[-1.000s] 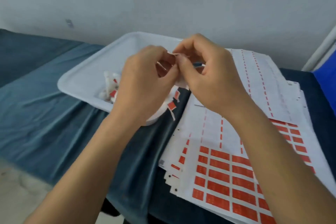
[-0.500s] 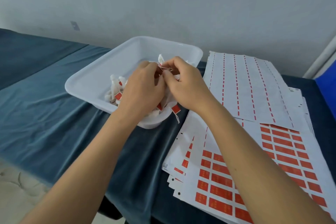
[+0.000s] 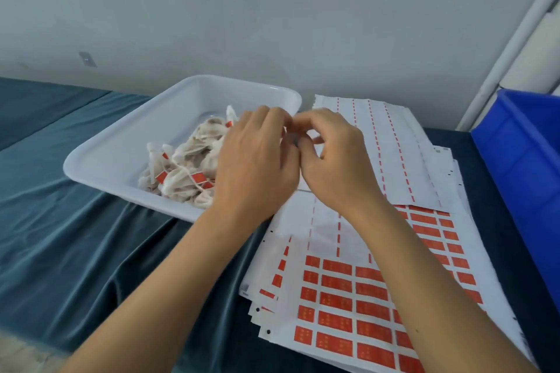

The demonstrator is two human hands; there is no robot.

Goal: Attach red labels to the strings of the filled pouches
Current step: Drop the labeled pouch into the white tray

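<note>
Pouches [image 3: 185,172] in tray [image 3: 121,142], left of both hands' grip; pinched item blurred.

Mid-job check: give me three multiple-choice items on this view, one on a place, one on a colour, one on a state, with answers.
1. Where do the pouches lie?
A. in the white tray
B. on the label sheets
C. in the blue bin

2. What colour is the cloth under the tray?
A. red
B. dark blue-green
C. yellow

3. How are the hands placed?
A. far apart
B. close together
C. resting flat

Answers: 1 A, pouches piled inside the tray. 2 B, teal fabric. 3 B, left hand and right hand meet, fingers curled.
</note>
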